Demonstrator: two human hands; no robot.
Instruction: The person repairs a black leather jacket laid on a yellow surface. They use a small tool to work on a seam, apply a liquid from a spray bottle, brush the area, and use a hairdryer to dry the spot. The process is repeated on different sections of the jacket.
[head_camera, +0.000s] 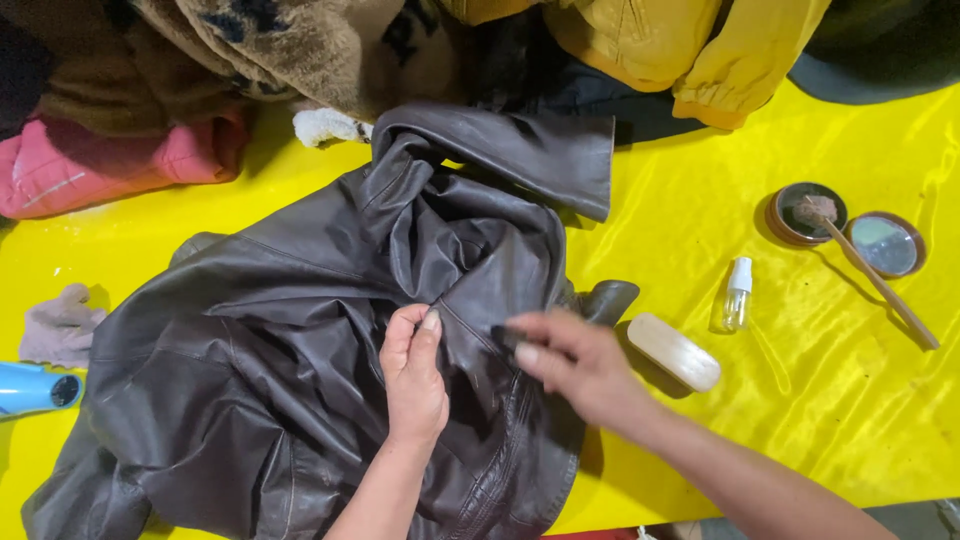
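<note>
A dark brown leather jacket (300, 330) lies crumpled on a yellow sheet (700, 200). My left hand (412, 370) pinches a fold of the jacket near its front opening, thumb and fingers closed on the leather. My right hand (575, 360) is just to the right, blurred, with fingertips closed on a small dark piece at the jacket's edge; I cannot tell whether that piece is part of the jacket or a separate object.
A wooden-backed brush (673, 351) and a small clear spray bottle (737, 292) lie right of the jacket. Farther right are an open round tin (806, 213) with a long-handled applicator (875, 280), and its lid (886, 244). A blue appliance (35, 388), a grey cloth (60, 325) and piled clothes (300, 50) surround it.
</note>
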